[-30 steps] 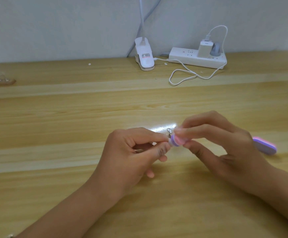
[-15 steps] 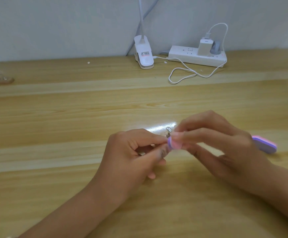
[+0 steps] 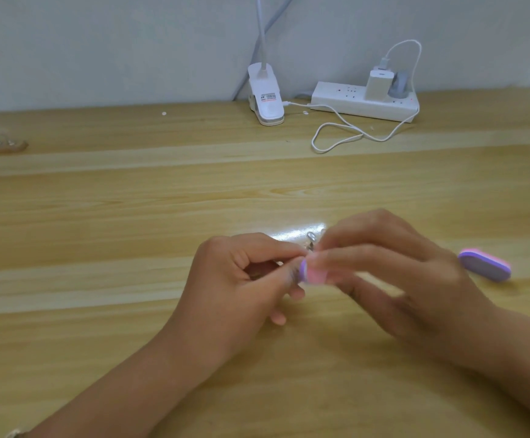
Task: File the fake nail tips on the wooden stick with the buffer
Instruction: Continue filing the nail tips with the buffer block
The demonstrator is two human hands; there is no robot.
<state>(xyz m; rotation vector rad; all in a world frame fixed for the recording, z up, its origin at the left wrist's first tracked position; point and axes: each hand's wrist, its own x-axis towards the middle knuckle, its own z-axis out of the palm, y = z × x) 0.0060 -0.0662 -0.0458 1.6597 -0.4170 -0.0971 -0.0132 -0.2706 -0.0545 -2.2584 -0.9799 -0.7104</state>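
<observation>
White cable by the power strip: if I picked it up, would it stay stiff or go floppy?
Probably floppy: the white cable lies in a loose loop on the table. Likely light, being thin. It may tug back, since its ends run to the charger and the clip lamp.

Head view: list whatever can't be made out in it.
- Stick: hidden inside the left hand's grip. Only one nail tip pokes out.
- Buffer: mostly covered by the right hand's fingers and blurred by motion, so where it meets the tip is unclear.
- Wooden piece: cut off by the left edge and too blurred to count what sits on it.
- Lamp: its head is cut off by the top edge.
</observation>
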